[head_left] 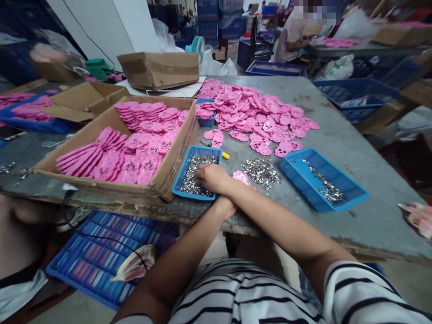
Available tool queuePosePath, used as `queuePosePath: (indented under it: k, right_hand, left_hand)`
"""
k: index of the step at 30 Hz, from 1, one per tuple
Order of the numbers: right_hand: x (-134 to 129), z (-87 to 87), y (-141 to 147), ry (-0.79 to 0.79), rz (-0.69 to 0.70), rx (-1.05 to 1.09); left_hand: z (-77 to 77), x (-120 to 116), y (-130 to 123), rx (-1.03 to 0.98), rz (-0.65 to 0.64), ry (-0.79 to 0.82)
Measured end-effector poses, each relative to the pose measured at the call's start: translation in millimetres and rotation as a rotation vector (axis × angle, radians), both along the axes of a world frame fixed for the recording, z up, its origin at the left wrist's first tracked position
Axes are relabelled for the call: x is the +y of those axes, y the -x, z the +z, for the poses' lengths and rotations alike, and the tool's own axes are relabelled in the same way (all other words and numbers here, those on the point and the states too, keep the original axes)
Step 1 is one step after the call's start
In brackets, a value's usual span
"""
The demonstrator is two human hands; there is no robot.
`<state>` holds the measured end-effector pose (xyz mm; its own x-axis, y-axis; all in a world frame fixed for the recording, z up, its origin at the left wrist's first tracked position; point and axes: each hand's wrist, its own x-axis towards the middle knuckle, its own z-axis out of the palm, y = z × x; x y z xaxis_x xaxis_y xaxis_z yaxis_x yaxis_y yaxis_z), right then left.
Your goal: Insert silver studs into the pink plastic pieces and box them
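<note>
My forearms cross at the table's front edge, the right one on top. My right hand (pixel 212 178) reaches into a blue tray (pixel 218 155) of small silver metal parts (pixel 194 173), its fingers bent together at the parts; what they pinch is too small to tell. Partly hidden under the right wrist, my left hand (pixel 227 207) holds a pink scalloped piece (pixel 240 177), which shows just beyond the right forearm. A loose pile of metal parts (pixel 261 173) lies on the table right of that piece. Farther right stands a second blue tray (pixel 297 173) with some metal parts.
An open cardboard box (pixel 162 180) of stacked pink pieces stands at the left. A large heap of pink pieces (pixel 249 110) covers the table's middle back. A yellow-tipped tool (pixel 226 155) lies behind the tray. Another person (pixel 288 38) sits far back; a bare leg (pixel 23 225) shows left.
</note>
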<state>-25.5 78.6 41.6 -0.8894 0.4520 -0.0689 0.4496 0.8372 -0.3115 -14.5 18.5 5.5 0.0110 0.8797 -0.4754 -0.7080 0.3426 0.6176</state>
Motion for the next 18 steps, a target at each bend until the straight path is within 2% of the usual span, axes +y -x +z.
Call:
queuePosePath:
  k: [3, 6, 9, 11, 13, 15, 18]
  right_hand:
    - [0, 0.1, -2, 0.129, -0.094, 0.165]
    - [2, 1.5, -15, 0.350, -0.249, 0.464]
    - [7, 2.8, -47, 0.612, -0.443, 0.784]
    - [11, 2.1, -76, 0.722, -0.562, 0.927]
    - [13, -1.1, -104, 0.785, -0.697, 0.997]
    - [12, -7.2, -126, 0.837, -0.799, 1.018]
    - [5, -19.6, -140, 0.909, -0.870, 0.987]
  left_hand:
    - [-1.4, -1, 0, 0.007, -0.043, -0.062]
    - [-5.6, -1, 0, -0.010, -0.033, -0.149]
    - [-10.6, -1, 1, -0.016, -0.035, -0.213]
    - [-12.5, -2, 2, 0.012, -0.072, -0.243]
    - [-13.0, -4, 2, 0.067, -0.087, -0.268]
    - [-13.0, -6, 2, 0.140, -0.042, -0.291]
    - [-13.9, -6, -2, 0.258, 0.065, -0.330]
